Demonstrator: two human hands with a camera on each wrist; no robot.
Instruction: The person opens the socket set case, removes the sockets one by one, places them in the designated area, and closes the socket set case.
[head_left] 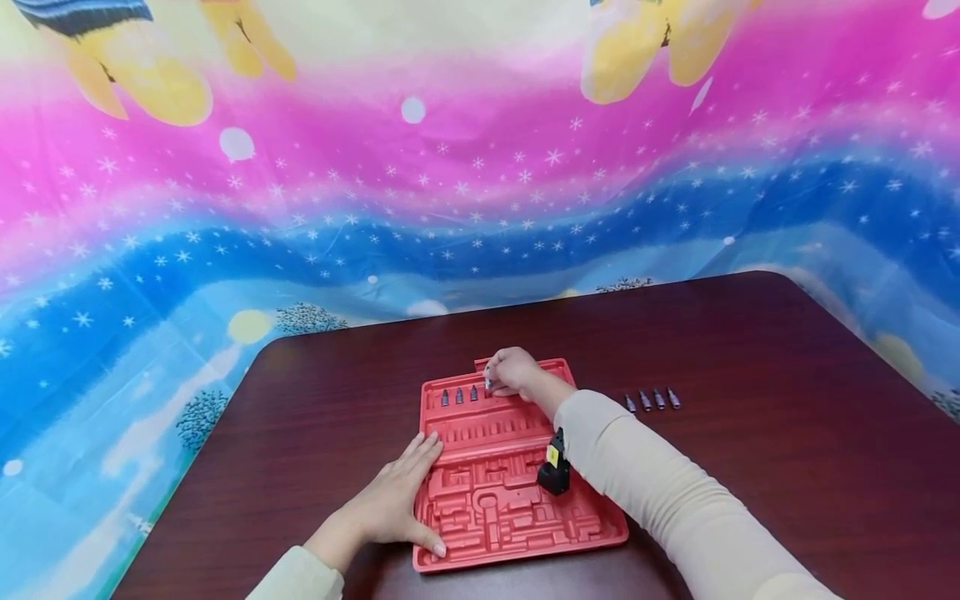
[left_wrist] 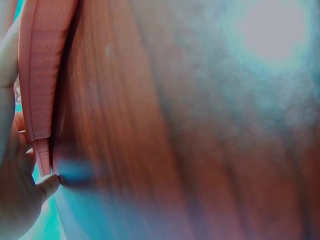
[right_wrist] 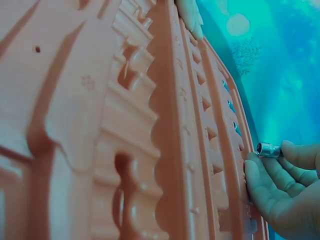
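Observation:
In the head view, my left hand (head_left: pixel 393 496) lies on the left edge of the open red case (head_left: pixel 425 517), fingers extended and thumb on its lower part. At the top compartment, my right hand (head_left: pixel 513 372) pinches a small silver socket (head_left: pixel 488 384). The right wrist view shows that socket (right_wrist: pixel 268 150) between thumb and fingers of my right hand (right_wrist: pixel 287 195), beside the case rim. Three dark bits (head_left: pixel 459 396) sit upright in a row left of it. The left wrist view has the case's side wall (left_wrist: pixel 42 75), with parts of a hand along the left.
Four small metal pieces (head_left: pixel 659 400) stand in a row on the dark wooden table (head_left: pixel 750 350), right of the case. A black object with a yellow label (head_left: pixel 553 471) is at the case's right side, below my right sleeve. A patterned cloth (head_left: pixel 480 183) hangs behind the table.

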